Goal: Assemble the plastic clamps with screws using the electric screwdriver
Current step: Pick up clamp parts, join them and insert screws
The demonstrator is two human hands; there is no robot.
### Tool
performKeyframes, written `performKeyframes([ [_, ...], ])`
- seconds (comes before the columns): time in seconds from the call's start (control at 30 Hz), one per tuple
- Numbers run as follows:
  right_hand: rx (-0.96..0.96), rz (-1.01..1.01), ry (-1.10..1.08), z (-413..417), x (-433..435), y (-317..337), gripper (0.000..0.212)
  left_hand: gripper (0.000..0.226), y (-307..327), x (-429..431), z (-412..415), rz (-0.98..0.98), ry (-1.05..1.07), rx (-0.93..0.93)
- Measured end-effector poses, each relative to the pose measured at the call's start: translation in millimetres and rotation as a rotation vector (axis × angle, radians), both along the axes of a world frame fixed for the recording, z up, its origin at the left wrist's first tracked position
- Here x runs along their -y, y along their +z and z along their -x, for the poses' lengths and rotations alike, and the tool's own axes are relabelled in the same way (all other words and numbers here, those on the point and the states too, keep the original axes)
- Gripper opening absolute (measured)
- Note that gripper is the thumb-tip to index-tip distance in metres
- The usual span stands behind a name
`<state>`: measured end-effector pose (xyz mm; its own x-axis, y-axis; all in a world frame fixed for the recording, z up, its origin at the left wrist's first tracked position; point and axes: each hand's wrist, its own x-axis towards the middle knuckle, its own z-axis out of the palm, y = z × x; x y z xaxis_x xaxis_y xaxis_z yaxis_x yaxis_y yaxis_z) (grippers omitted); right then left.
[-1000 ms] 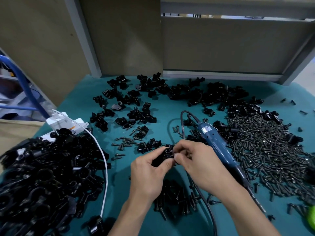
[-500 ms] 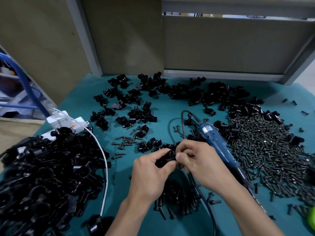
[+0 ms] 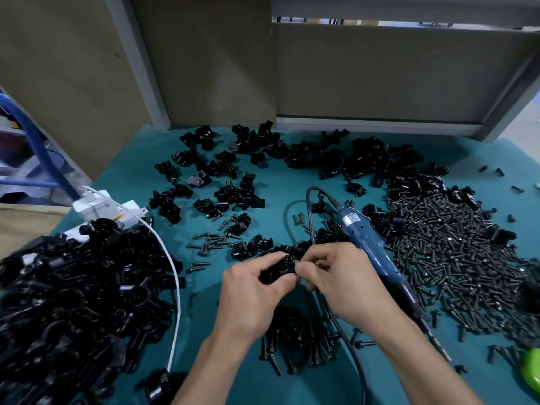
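Fingers (image 3: 258, 263) of left hand (image 3: 251, 293) and right hand (image 3: 342, 282) pinch one clamp (image 3: 279, 269) (one screwdriver (image 3: 365, 241) beside).

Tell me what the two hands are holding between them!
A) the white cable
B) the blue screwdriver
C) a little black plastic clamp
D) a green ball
C: the left hand grips a black plastic clamp and the right hand pinches its end, while the blue electric screwdriver lies beside the right hand and the white cable runs past the pile on the left.
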<state>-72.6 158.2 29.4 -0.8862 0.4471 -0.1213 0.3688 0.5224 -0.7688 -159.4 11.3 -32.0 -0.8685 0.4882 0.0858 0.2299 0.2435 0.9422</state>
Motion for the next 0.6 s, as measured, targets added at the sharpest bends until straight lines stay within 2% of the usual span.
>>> performKeyframes([
  [0.2, -0.034, -0.069, 0.103, -6, -15, 0, 0.021, 0.040, -2, -2, 0, -0.015, -0.101, 0.220],
  [0.33, -0.067, -0.014, 0.111, -6, -16, -2, 0.021, 0.042, 1, -3, 2, -0.017, -0.191, 0.190],
  [0.4, -0.090, 0.008, 0.107, -6, -13, -2, 0.018, 0.031, 6, -5, -1, -0.027, -0.223, 0.170],
  [0.47, -0.100, -0.029, 0.107, -7, -10, -3, 0.016, 0.024, 7, -5, -3, -0.020, -0.197, 0.167],
  [0.6, -0.082, -0.129, 0.144, -9, -1, -6, 0.011, 0.027, 11, -4, 0, 0.018, -0.166, 0.160],
])
